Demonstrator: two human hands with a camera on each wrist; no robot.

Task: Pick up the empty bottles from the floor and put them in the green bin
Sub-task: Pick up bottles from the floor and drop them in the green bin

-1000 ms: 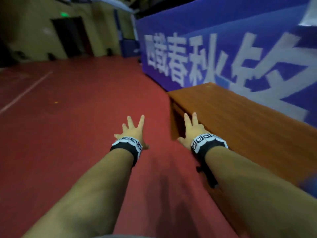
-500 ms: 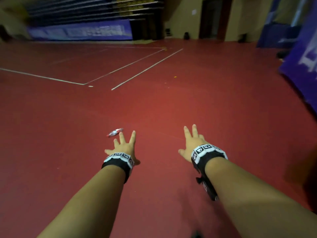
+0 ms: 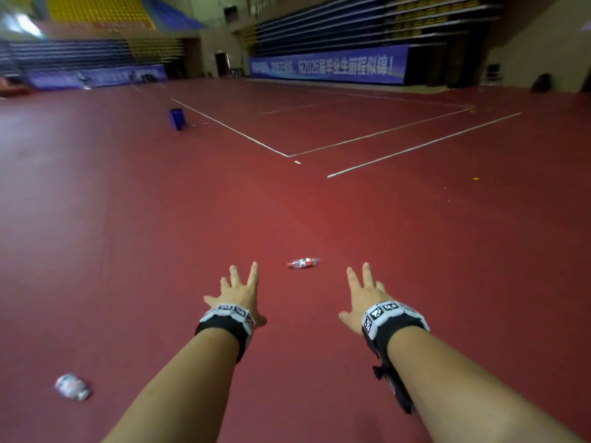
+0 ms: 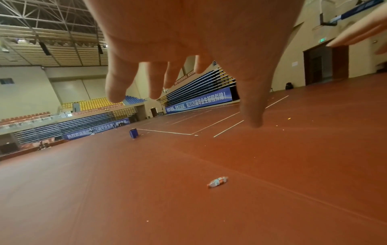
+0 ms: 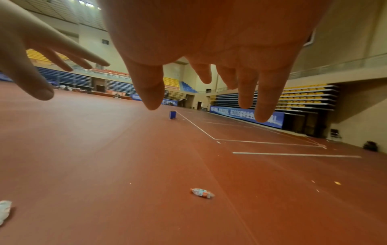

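Bottle (image 3: 303,263): clear plastic with a red-and-white label, lying on its side on the red floor (image 3: 415,282), just ahead of and between the two outstretched hands, touched by neither. Second bottle (image 3: 72,386): crumpled, pale, lying on the floor at lower left, well apart from the first. Left hand (image 3: 238,294): fingers spread and straight, holding nothing, raised above the floor. Right hand (image 3: 366,292): fingers likewise spread, holding nothing. Both wrists carry black bands with white marker tiles. Blue bin-like box (image 3: 177,119): upright, far off beside the white court lines (image 3: 383,132). Blue banner (image 3: 326,68): along the stands at the far wall.
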